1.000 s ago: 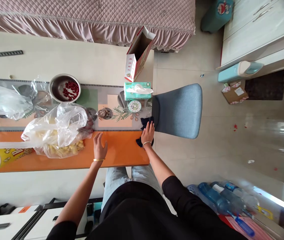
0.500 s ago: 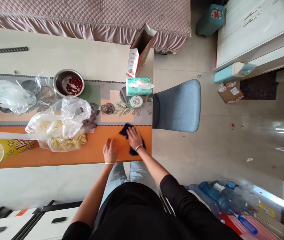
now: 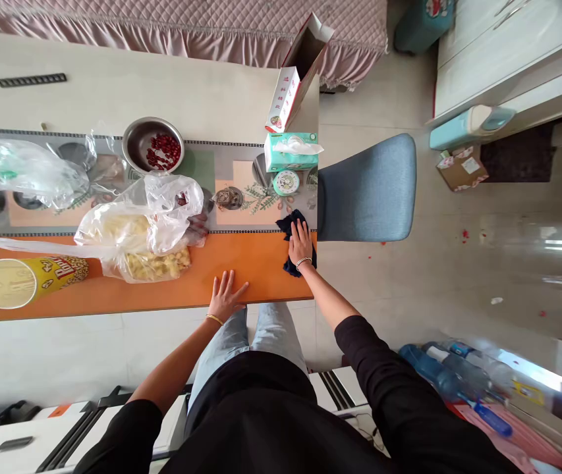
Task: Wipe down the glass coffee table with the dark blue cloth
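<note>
My right hand (image 3: pixel 300 242) presses down on a dark navy cloth (image 3: pixel 291 266) at the right end of the orange tabletop strip (image 3: pixel 265 266). The cloth sticks out above and below the palm, and its upper part reaches the grey patterned runner (image 3: pixel 201 217). My left hand (image 3: pixel 228 296) lies on the front edge of the table with fingers spread, holding nothing. Left of it, a clear plastic bag of yellow snacks (image 3: pixel 155 264) sits partly over the runner. Beyond my right hand stand a small round tin (image 3: pixel 286 183) and a teal tissue box (image 3: pixel 281 161).
A metal bowl with red pieces (image 3: pixel 132 155) stands farther back. A yellow popcorn tub (image 3: pixel 58 275) lies at the left, near more plastic bags (image 3: pixel 28 171). An upright paper bag (image 3: pixel 283 99) is behind the tissue box. A blue-grey chair (image 3: pixel 369 191) meets the table's right end.
My right hand has slid the cloth rightward to the table's end. The left hand now rests with its fingers wider apart. The view has shifted slightly.
</note>
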{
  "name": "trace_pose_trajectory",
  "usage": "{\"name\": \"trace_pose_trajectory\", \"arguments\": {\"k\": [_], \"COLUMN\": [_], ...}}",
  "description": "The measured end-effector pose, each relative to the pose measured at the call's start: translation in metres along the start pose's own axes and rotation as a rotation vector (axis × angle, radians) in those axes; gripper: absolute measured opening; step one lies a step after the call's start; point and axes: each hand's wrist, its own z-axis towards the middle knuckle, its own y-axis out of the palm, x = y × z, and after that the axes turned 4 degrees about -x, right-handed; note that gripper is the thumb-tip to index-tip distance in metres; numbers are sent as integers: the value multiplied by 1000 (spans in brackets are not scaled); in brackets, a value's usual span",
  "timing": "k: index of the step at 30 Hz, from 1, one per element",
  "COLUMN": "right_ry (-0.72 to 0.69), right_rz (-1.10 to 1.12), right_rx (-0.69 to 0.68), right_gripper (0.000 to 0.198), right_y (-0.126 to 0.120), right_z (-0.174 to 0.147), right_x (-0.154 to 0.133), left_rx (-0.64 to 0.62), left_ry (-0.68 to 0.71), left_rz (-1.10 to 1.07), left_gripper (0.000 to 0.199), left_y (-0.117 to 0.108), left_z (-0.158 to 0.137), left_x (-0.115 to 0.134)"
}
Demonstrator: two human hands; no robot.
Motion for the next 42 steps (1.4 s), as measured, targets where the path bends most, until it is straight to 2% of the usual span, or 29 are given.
{"name": "trace_pose_trajectory", "arguments": {"k": [3,12,18,21,23,25,31,34,36,37,39,40,41,42], "right_ry": [18,32,67,142,204,194,-167,-229,-274,-307,-372,-396,-413,-424], "right_rz": [10,40,49,50,55,66,136,146,143,140,132,128,124,120], "right_rx": [-9,-8,-25,-23,-16,-17,-90,-98,-117,-130,-152,-159,-166,-173], "right_gripper": [57,57,58,59,60,60,60,61,60,60,59,59,59,59], "right_y": [2,3,4,5,6,10,33,40,40,39,36,34,33,31], "right_z": [-4,-19,-26,-25,-20,-10,15,9,3,-1,-7,-9,-11,-12], "right_x": [-1,-6,-10,-21,-37,-63,-177,-211,-214,-211,-199,-193,-187,-181], "left_rx": [21,139,131,139,158,178,187,207,306,401,672,835,973,1059], "left_ry": [49,90,98,102,108,113,104,62,-47,-142,-402,-547,-677,-778], "left_rz": [41,80,113,113,104,96,35,-89,-217,-278,-366,-385,-397,-403], "left_gripper": [89,82,90,90,86,83,77,54,34,29,29,38,55,76], "left_y": [2,22,25,25,26,26,22,8,-9,-19,-46,-61,-78,-94], "left_z": [-3,-10,-11,-11,-11,-11,-7,-11,-19,-25,-39,-46,-52,-56], "left_x": [-6,-9,-9,-9,-10,-10,-4,-3,-13,-23,-50,-67,-85,-104]}}
